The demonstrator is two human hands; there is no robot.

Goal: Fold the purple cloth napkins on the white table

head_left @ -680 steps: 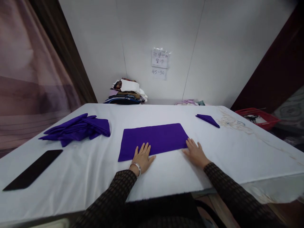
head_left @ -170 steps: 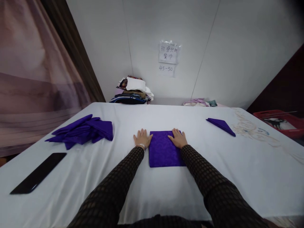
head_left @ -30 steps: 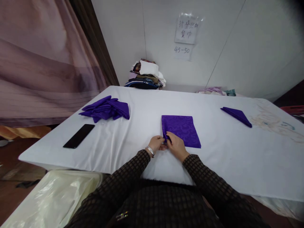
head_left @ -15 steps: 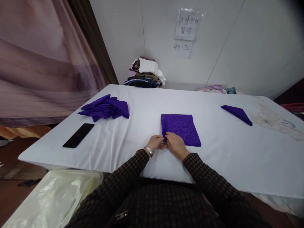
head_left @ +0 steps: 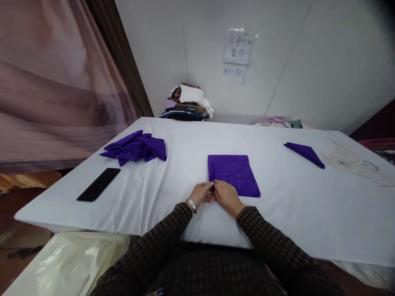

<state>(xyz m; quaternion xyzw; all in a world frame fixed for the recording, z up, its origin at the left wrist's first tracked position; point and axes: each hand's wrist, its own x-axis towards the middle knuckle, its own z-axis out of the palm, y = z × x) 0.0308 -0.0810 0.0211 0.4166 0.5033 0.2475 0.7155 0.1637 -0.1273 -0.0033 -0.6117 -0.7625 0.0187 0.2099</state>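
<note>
A purple patterned napkin (head_left: 233, 172), folded into a square, lies flat on the white-covered table (head_left: 185, 164) in front of me. At its near left corner my left hand (head_left: 200, 193), with a silver bracelet at the wrist, pinches the cloth. My right hand (head_left: 227, 197) meets it there, fingers closed on the same corner and partly covering the near edge. The fingertips of both hands touch or nearly touch, and they hide the corner itself.
On the left lies a heap of folded purple napkins (head_left: 135, 147), with a black phone (head_left: 98, 185) nearer me. One narrow folded napkin (head_left: 305, 153) rests at the right. Stacked clothes (head_left: 188, 102) stand behind the table, and a handwritten sign (head_left: 238, 47) hangs on the wall.
The whole view has tilted up slightly, so everything sits lower in the picture. Both hands stay at the napkin's near left corner with little visible movement.
</note>
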